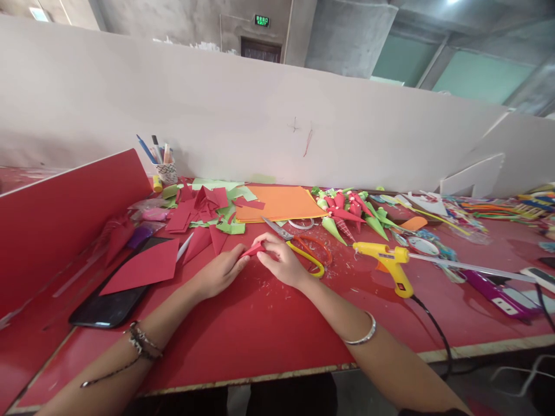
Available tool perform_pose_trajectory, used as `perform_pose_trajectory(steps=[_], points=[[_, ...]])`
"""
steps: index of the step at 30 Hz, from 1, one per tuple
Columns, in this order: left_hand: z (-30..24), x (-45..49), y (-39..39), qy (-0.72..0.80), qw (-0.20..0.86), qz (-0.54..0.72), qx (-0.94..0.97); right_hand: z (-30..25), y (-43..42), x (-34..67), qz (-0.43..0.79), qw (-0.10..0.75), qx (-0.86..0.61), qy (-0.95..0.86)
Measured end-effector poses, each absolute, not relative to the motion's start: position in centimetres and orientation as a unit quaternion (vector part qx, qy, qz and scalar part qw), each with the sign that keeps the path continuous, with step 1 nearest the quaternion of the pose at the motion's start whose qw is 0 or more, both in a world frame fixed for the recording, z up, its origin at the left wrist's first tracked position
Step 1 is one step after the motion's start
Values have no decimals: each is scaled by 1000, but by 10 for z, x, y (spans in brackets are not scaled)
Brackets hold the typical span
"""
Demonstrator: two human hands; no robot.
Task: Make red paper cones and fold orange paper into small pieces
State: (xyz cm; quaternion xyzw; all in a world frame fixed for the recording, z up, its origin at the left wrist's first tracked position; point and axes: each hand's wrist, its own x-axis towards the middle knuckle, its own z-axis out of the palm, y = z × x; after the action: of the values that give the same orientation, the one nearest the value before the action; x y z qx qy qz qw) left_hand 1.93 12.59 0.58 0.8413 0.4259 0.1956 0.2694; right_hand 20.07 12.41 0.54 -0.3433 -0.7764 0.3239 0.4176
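Between my two hands, above the red tabletop, is a small piece of rolled or folded red paper [252, 250]. My left hand [223, 270] pinches its left end with thumb and fingers. At the other end, my right hand [280, 260] has thumb and fingertips closed on the same paper. Just behind my right hand lie scissors [310, 245] with orange and yellow handles. Left of my hands, cut red paper pieces [202, 244] lie flat, and a larger red sheet [145, 266] rests over a black phone [108, 303].
Red and green paper cones [340, 211] lie in a heap behind orange sheets' right edge. A yellow glue gun [385, 263] with a cord sits at right, near a purple power strip [498, 294]. A pen cup [166, 170] stands against the white partition [243, 115].
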Motion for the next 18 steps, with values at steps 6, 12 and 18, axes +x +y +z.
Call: perform_pose_trajectory(steps=[6, 12, 18], points=[[8, 19, 128, 425, 261, 177, 848, 2, 126, 200, 368, 437, -352, -741], [9, 18, 129, 440, 236, 190, 845, -1, 131, 201, 394, 445, -390, -703], [7, 16, 129, 463, 204, 167, 846, -2, 132, 202, 417, 443, -403, -684]])
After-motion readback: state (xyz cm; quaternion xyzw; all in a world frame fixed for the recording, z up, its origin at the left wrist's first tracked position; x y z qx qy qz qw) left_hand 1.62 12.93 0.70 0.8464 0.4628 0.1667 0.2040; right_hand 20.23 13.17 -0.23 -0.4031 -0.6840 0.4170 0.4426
